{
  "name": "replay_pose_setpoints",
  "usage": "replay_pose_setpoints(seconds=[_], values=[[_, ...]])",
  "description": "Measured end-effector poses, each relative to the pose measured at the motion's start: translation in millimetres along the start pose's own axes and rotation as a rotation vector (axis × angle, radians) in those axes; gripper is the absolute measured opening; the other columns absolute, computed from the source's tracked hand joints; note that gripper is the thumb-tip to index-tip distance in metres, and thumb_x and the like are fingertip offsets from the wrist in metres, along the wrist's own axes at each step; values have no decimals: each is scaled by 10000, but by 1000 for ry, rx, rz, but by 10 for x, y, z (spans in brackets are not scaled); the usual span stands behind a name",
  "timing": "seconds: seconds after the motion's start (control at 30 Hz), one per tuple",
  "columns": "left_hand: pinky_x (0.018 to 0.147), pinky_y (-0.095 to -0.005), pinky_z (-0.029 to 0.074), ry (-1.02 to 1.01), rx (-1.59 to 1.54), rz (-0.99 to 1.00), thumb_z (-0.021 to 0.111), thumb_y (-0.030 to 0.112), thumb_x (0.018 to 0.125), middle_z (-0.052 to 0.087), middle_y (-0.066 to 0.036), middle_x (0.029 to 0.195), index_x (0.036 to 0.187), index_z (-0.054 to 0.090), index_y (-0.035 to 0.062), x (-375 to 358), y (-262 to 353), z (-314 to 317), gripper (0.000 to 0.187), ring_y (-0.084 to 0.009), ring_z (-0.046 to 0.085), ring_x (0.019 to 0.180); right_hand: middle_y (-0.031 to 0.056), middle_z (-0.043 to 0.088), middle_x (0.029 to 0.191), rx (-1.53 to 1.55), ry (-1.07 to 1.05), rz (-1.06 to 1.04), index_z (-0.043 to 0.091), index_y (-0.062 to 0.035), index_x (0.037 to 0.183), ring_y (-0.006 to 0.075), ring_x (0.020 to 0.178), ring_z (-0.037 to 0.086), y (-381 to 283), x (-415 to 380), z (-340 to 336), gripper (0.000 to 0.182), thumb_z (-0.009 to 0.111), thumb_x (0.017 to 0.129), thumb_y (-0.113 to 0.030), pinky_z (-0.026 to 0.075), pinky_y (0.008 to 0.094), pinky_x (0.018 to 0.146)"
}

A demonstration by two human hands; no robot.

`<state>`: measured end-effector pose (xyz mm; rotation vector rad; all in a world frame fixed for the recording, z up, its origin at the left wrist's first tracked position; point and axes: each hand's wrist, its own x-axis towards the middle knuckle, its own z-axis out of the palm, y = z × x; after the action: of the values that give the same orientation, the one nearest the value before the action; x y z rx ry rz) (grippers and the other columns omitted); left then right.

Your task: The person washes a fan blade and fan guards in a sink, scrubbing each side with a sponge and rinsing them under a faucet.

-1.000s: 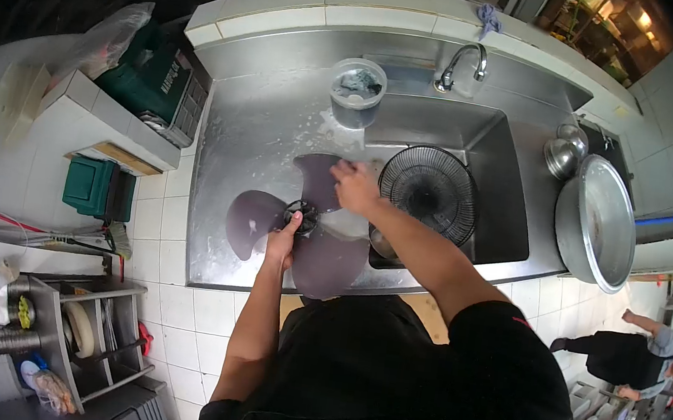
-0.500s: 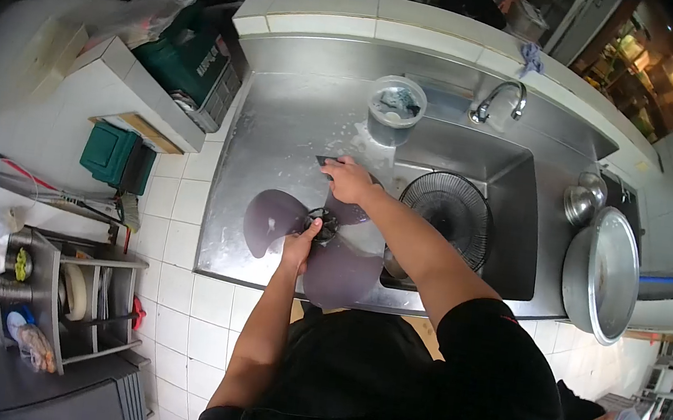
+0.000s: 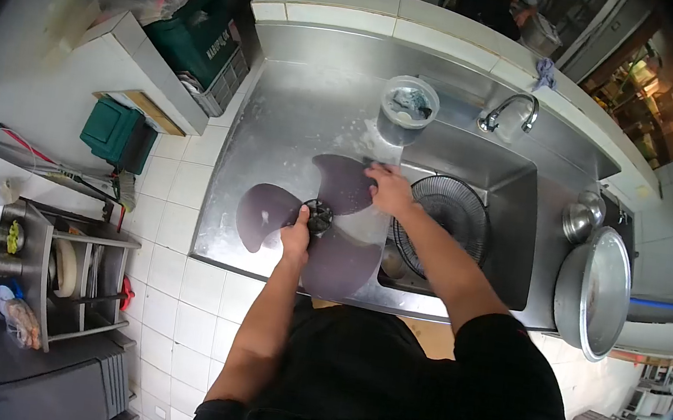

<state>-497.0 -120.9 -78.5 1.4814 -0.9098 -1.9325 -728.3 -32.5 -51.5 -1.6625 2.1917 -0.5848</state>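
Note:
A purple-grey three-bladed fan blade (image 3: 342,265) lies on the steel counter, wet in places. My left hand (image 3: 296,234) grips it at the dark hub, the thumb on the hub's edge. At the outer edge of the upper right blade is my right hand (image 3: 390,191), fingers closed over a dark scrubbing pad (image 3: 368,164) that is mostly hidden. Just beyond that hand stands a clear plastic tub (image 3: 403,130) with cloudy water and something dark in it. In the sink to the right rests a round black fan grille (image 3: 444,223).
The steel sink (image 3: 506,264) has a curved tap (image 3: 510,114) behind it. A large metal basin (image 3: 593,292) leans at the right beside small metal bowls (image 3: 578,223). A tiled ledge (image 3: 339,17) runs along the back. A shelf rack (image 3: 97,241) stands at the left.
My right hand has moved right, from the upper blade's far tip to its outer right edge, and the blade now shows more. My left hand stays at the hub. The view has shifted slightly.

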Motion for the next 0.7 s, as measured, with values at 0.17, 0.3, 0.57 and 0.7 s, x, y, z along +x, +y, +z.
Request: replay_pose_setpoints(seconds=[0.17,0.3,0.57,0.7], values=[[939,-401,538,3,-9,36,766,382,964,683,-159,1246,1269,649,-89,-38,54,60,573,-254,656,1091,89,583,1492,129,164,-157,707,-128,1282,377,1274,554,-321,-376,399,421,695,861,-119,482,457,1087],[1005,-403,512,-31,1,50,741,350,983,673,-120,1278,1317,629,-11,35,12,12,504,-258,658,1105,98,607,1462,-82,246,209,640,-139,1382,388,1229,571,-129,-325,284,475,675,916,-222,476,472,1083],[974,-410,526,64,48,0,754,386,972,670,-140,1286,1306,631,-66,-1,52,57,575,-249,643,1138,160,595,1466,-41,286,330,621,-136,1399,402,1246,586,-348,-449,343,469,638,950,-269,496,505,1040],[990,-406,518,-53,7,4,761,404,964,652,-159,1327,1336,606,-84,23,37,29,633,-256,638,1157,137,596,1479,-40,40,118,663,-111,1357,409,1258,570,-708,-510,347,461,674,923,-266,490,465,1077]])
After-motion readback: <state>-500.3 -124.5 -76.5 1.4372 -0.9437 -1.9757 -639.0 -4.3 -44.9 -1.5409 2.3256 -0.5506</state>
